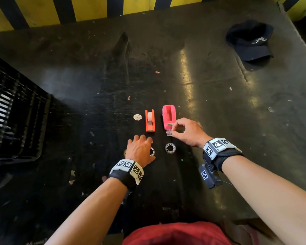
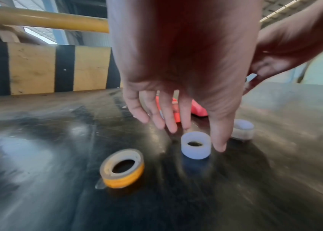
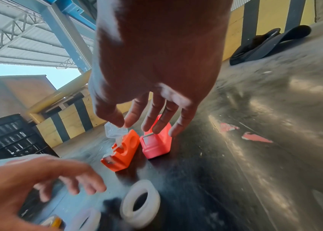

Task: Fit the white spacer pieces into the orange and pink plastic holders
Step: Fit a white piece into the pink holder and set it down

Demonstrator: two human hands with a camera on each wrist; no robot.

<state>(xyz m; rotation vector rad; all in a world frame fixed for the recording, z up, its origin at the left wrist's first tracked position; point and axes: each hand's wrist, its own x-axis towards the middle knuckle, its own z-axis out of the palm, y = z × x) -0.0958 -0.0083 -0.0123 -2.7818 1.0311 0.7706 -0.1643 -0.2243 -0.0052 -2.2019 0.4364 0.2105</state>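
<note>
Your right hand pinched a clear spacer piece by the pink holder, ready to fit, while your left hand, fingers relaxed, reached for a white ring.

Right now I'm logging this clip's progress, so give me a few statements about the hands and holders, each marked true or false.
1. The right hand pinches a small clear piece. True.
2. The left hand grips the orange holder. False: it hovers with fingers straight over a white ring, apart from the holder.
3. The pink holder stands right of the orange one. True.
4. A black cap lies inside the black crate. False: it lies on the table, far right.
</note>
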